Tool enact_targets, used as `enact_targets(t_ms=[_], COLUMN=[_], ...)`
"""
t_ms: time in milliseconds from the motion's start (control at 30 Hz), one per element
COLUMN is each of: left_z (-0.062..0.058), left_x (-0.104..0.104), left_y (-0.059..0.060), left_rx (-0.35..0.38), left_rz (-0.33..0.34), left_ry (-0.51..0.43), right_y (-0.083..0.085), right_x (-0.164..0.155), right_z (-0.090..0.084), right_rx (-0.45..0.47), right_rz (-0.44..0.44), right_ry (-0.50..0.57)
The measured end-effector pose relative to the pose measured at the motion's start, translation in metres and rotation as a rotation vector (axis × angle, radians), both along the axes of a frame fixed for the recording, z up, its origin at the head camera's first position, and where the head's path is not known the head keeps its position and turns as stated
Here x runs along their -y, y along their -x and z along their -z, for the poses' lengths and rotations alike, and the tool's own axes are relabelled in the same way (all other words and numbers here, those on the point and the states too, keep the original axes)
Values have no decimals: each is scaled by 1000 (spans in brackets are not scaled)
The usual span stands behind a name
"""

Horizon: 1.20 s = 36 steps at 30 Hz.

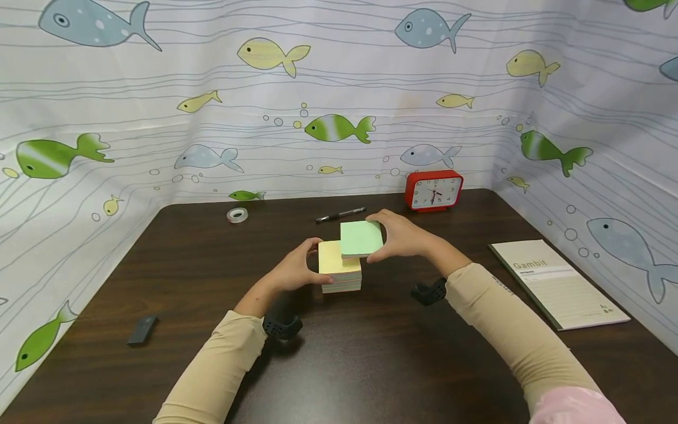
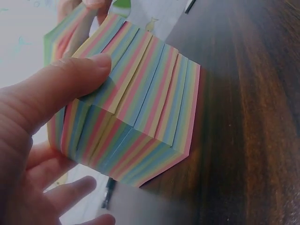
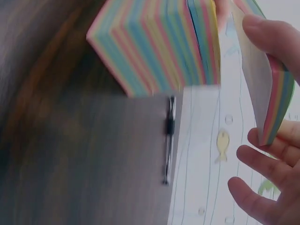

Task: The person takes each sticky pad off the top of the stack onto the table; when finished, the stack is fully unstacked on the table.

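1. The block of coloured paper notes (image 1: 341,277) stands on the dark table (image 1: 371,365), near its middle, in front of the person.
2. The left hand (image 1: 296,268) holds the block by its left side. In the left wrist view the thumb (image 2: 70,84) presses on the upper edge and the fingers curl round below, so the hand grips the block and steadies it.
3. The right hand (image 1: 402,235) pinches a thin wad of sheets (image 1: 361,238) with a green top, thumb on one side and fingers on the other. The wad hangs just above the block's right rear corner, tilted and clear of the yellow sheet now on top.
4. Judging from this, 1 wad is already split off and lifted. Most of the block is untouched on the table, and the wad has not been set down anywhere.
5. A pen (image 1: 341,214) lies just behind the block. A red clock (image 1: 433,190), a roll of tape (image 1: 237,215), a notebook (image 1: 558,282) and a small dark object (image 1: 142,330) lie well apart from it.
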<state>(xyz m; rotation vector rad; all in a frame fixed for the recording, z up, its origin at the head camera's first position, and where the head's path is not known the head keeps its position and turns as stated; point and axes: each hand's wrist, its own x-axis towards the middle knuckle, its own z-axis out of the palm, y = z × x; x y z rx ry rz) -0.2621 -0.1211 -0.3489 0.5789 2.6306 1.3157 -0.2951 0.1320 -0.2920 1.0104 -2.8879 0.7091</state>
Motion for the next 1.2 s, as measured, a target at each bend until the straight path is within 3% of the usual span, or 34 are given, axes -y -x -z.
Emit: enact_targets(t_ms=[300, 533, 933, 1200], left_z=[-1, -1, -1, -3], left_x=[1, 1, 2, 1], left_y=[0, 1, 0, -1], left_rx=[-9, -16, 2, 10], left_rz=[21, 32, 37, 35], left_ry=[11, 6, -5, -4], right_y=[6, 5, 3, 4], right_x=[-37, -54, -48, -43], right_z=[6, 18, 48, 51], right_rx=[0, 48, 123, 189], right_rz=[84, 74, -40, -16], right_ry=[-11, -39, -122, -231])
